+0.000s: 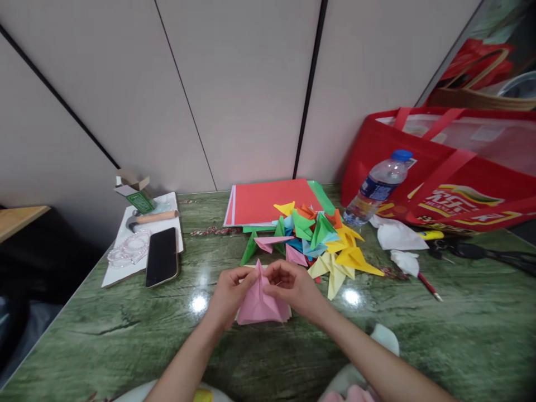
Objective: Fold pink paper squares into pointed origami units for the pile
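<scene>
A pink sheet of origami paper [262, 307], partly folded to a point at its top, is held upright between my two hands near the middle of the table. My left hand [232, 287] pinches its left side with thumb and fingers. On the other side, my right hand [291, 285] grips the fold near the peak, fingers curled. Pale paper edges show beneath the pink sheet. Just beyond my hands lies a heap of folded paper pieces [310, 229] in green, yellow, orange, blue and pink.
Red paper sheets [272, 201] lie stacked against the wall. A water bottle [379, 187] leans by a red bag [456, 167] at right, near crumpled tissue [397, 234] and a pencil [429, 287]. At left are a phone [162, 257], a beaded strand [129, 248] and a small green box [140, 198].
</scene>
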Tool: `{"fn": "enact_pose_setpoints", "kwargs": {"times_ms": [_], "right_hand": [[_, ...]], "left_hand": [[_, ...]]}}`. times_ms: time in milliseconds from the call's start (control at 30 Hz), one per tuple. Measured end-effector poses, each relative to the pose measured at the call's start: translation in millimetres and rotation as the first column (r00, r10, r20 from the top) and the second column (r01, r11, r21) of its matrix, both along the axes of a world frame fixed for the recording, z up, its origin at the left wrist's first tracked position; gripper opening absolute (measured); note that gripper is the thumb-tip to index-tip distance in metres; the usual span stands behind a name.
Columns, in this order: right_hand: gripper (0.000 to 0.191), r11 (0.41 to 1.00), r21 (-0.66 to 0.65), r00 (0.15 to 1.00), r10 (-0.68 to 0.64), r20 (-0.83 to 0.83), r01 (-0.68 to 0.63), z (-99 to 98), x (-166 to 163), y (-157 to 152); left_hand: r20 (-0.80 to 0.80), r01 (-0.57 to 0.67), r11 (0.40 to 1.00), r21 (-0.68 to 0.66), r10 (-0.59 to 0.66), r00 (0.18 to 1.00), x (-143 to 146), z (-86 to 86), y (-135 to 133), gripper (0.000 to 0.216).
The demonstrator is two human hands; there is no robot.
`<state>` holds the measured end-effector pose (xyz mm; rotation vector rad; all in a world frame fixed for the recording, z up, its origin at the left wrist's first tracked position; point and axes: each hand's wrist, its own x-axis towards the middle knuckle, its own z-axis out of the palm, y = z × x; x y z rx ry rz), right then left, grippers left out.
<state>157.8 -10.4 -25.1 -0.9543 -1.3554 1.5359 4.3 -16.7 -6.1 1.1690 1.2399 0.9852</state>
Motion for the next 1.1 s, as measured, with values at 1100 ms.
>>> {"fn": "enact_pose_setpoints", "kwargs": {"times_ms": [1100], "right_hand": [[0.032,0.988,-0.141,0.998,-0.068,0.014,0.07,-9.3,4.9,6.9]], "left_hand": [[0.068,-0.06,0.977,-0.206,0.076,0.995,-2.6,0.8,1.0,0.024]]}}
